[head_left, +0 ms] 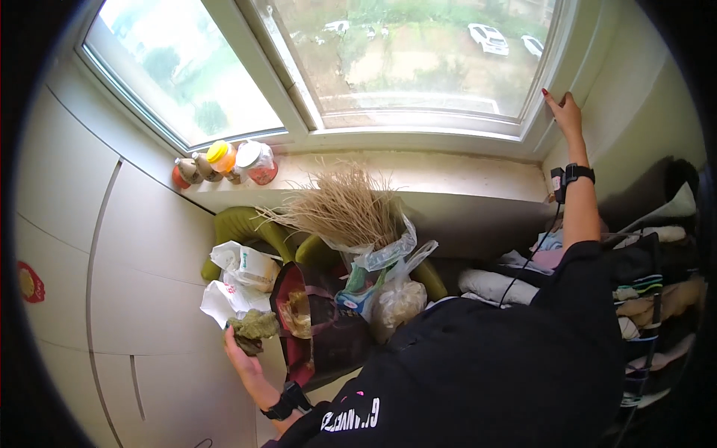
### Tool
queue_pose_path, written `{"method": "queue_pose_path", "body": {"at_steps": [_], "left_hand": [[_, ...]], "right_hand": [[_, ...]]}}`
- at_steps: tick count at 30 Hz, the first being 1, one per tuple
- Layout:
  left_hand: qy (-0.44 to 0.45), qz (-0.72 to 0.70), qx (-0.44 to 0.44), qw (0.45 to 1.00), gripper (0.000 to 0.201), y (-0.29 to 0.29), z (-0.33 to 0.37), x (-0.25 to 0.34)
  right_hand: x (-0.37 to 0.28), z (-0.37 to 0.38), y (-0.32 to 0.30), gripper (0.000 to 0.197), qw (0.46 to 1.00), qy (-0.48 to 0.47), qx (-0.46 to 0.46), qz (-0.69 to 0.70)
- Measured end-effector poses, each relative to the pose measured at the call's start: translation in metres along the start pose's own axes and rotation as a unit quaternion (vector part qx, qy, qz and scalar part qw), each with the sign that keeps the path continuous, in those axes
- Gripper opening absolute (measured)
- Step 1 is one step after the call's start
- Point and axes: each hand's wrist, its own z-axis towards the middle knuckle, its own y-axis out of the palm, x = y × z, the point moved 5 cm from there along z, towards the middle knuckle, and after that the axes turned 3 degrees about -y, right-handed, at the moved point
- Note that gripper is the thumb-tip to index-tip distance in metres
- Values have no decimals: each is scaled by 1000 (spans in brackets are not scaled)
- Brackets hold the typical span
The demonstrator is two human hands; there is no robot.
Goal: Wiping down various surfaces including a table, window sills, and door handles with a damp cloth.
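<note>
**Asker:** Down at the lower left of the head view, what does the left hand (240, 351) hold?

**Watcher:** Its fingers are closed around a crumpled olive-green cloth wad (254, 328). The wad sits just above the palm, touching a white crumpled plastic bag (224, 299) and beside a dark maroon open tote bag (314, 328). It is a lump with only a slight long axis, running roughly left to right, and no clear pointed end.

**Asker:** And the right hand (566, 113)?

**Watcher:** It is raised far up, fingers laid flat and fairly straight against the white window frame (538, 112), gripping nothing. A black wrist strap shows on each forearm.

**Asker:** What about the surface and room?

**Watcher:** A pale stone windowsill (448, 175) runs under a wide window, with smooth off-white cabinet panels (112, 261) to the left. Below the sill, bags pile on an olive-green rounded chair (239, 224), with a bundle of dry straw-coloured stalks (343, 205) sticking up and fanning toward the sill. Folded clothes stack on a rack (657, 299) at the right.

**Asker:** Counts?

**Watcher:** One cloth wad, one stalk bundle, one maroon tote, and about four small jars (224, 164) clustered at the sill's left end. I count at least two clear plastic bags (396, 291); the exact number is hard to tell.
</note>
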Motion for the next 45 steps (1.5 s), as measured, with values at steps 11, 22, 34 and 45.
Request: {"method": "queue_pose_path", "body": {"at_steps": [11, 22, 34, 45], "left_hand": [[292, 217, -186, 913, 40, 195, -14, 58], [200, 307, -96, 925, 33, 156, 50, -21], [266, 212, -220, 914, 38, 335, 12, -11], [305, 116, -377, 867, 30, 529, -69, -27]], "right_hand": [[-66, 42, -101, 80, 985, -83, 147, -26], [-60, 59, -127, 61, 973, -89, 207, 46], [-194, 23, -63, 62, 958, -201, 186, 88], [-271, -16, -24, 54, 937, -283, 97, 179]]}}
